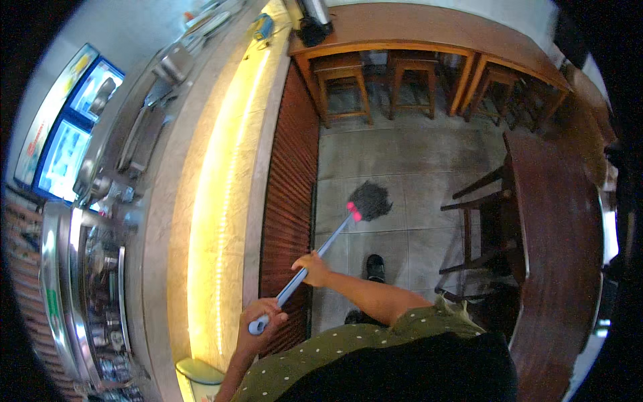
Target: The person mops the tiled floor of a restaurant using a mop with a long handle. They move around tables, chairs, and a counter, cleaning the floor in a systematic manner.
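My left hand (262,321) is closed round the top end of a light blue mop handle (292,287), at the side of the lit counter. Further down the same handle, my right hand (312,270) grips it in front of the dark red slatted counter front. The handle slants away to a pink connector (354,211) and a dark grey mop head (371,201), which lies spread on the grey tiled floor (366,156). Part of the handle is hidden under my fingers.
The counter (253,201) with a light strip runs along the left. Wooden stools (344,75) stand under a long wooden table (417,25) ahead. On the right are a dark wooden table (557,241) and a dark chair (472,201). My shoe (375,267) is behind the mop head.
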